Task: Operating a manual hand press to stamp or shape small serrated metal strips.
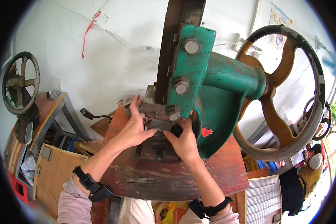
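Reaching in under a green press (190, 71) in the head view, both hands are working at a ridged grey metal piece (160, 124), which is sitting on the dark metal base (158, 149), just below the ram. The left hand (134, 128) is keeping its fingers pretty spread, index pointing up beside the metal block (152, 106), thumb touching the piece's near edge. The right hand (183, 143) is bringing its thumb in opposite, fingers curving up by the press frame. Honestly can't tell if either one is actually pinching the piece, since the far side's hidden. A flat metal strip (142, 180) is lying closer in on the worn reddish table (212, 177), and a big handwheel (270, 84) is standing off to the right.
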A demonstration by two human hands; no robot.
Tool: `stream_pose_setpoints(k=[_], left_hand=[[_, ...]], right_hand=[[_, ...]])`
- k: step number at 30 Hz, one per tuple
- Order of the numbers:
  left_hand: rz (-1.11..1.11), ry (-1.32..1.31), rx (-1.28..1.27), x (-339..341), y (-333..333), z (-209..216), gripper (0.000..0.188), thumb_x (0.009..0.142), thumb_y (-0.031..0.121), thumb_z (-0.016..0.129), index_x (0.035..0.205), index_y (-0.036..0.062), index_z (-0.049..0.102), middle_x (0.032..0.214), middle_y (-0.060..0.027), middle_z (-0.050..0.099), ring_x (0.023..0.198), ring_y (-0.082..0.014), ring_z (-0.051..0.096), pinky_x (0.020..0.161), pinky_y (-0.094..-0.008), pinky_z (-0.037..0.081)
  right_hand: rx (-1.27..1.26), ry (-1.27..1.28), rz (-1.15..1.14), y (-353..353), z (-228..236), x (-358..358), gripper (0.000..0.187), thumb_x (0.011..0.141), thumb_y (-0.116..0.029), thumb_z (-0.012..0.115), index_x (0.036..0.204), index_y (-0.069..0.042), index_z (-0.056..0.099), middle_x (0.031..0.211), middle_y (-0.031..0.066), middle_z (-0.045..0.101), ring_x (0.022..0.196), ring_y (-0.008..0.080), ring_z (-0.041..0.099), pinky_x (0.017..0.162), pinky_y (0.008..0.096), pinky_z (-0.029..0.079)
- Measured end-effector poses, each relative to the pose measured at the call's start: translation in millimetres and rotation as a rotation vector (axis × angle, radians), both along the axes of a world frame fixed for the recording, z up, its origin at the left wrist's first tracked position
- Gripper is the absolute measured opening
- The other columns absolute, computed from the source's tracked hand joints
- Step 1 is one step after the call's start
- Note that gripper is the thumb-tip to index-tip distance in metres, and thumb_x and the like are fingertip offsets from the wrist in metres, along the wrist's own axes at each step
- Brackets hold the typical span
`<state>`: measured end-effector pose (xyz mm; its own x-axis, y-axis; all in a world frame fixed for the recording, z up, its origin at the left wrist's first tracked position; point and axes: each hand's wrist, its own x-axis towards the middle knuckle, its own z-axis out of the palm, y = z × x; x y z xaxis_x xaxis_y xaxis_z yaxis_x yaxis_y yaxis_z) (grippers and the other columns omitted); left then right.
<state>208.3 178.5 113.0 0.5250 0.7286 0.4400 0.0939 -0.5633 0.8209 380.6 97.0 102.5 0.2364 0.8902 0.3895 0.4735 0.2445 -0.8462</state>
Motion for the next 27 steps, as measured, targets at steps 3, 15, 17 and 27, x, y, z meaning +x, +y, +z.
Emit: stream_pose_setpoints(k=[3, 15, 17, 27], left_hand=[[0.087, 0.183, 0.256, 13.4, 7.5, 7.1, 0.105, 0.073, 0.002, 0.07, 0.139, 0.0009, -0.012, 0.141, -0.0276, 0.023, 0.126, -0.0422, 0.039, 0.099, -0.0412, 0.038], [0.239, 0.461, 0.224, -70.3, -82.2, -32.3, 0.033, 0.082, 0.02, 0.067, 0.105, -0.0011, 0.057, 0.107, -0.0198, 0.056, 0.096, -0.0336, 0.055, 0.086, -0.0404, 0.043], [0.098, 0.538, 0.172, -79.2, -103.4, -44.0, 0.035, 0.08, 0.022, 0.069, 0.104, -0.0013, 0.06, 0.108, -0.02, 0.054, 0.102, -0.0355, 0.051, 0.09, -0.0411, 0.041], [0.042, 0.496, 0.47, -75.8, -112.8, -67.8, 0.023, 0.074, 0.016, 0.073, 0.093, 0.006, 0.066, 0.096, -0.0075, 0.057, 0.089, -0.0282, 0.052, 0.08, -0.0382, 0.043]], right_hand=[[0.095, -0.126, -0.146, 9.5, 2.8, 4.0, 0.076, 0.073, -0.006, 0.072, 0.134, 0.008, 0.029, 0.124, 0.0283, 0.05, 0.116, 0.0409, 0.049, 0.096, 0.0414, 0.04], [0.062, -0.071, -0.084, 15.2, -8.8, 1.6, 0.068, 0.075, -0.006, 0.07, 0.13, 0.007, 0.032, 0.12, 0.0295, 0.049, 0.112, 0.0445, 0.047, 0.094, 0.0445, 0.038], [0.108, -0.178, -0.165, 16.6, -11.2, 0.9, 0.067, 0.076, -0.006, 0.07, 0.13, 0.008, 0.032, 0.12, 0.0301, 0.049, 0.113, 0.0446, 0.046, 0.096, 0.0441, 0.038], [0.199, -0.221, -0.244, 13.0, -8.2, 2.1, 0.074, 0.074, -0.011, 0.073, 0.131, 0.009, 0.031, 0.129, 0.0304, 0.04, 0.121, 0.0423, 0.04, 0.1, 0.0427, 0.036]])
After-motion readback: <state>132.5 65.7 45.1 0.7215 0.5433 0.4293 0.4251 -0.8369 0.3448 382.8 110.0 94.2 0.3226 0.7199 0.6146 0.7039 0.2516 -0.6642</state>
